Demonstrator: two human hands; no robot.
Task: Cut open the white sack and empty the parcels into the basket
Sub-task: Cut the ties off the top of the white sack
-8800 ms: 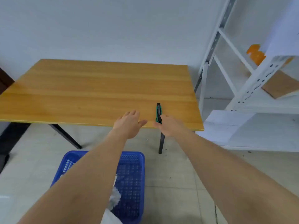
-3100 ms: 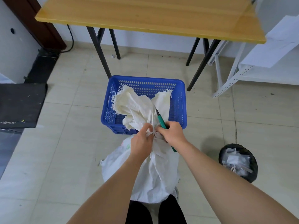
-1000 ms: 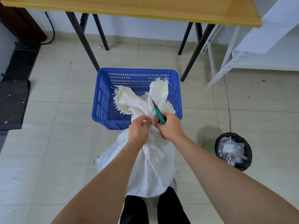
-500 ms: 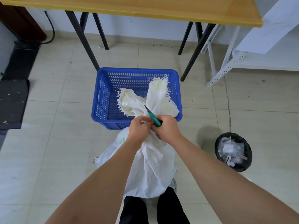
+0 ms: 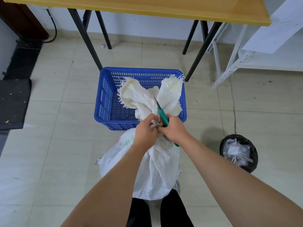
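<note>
Only illegible green print on sack (image 5: 154,169)

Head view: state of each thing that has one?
white sack: upright, neck bunched, still closed
blue basket: no parcels visible
green knife: blade out, at the neck
left hand: grips the neck
right hand: grips the knife
black bin: holds white scraps

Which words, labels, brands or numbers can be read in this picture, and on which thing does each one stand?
No text can be read.
White sack: green printed characters and a small red mark on its left side, by the left hand; too blurred and creased to read.
Green cutter in the right hand: no marking shows.
Blue basket: no label shows.
</note>
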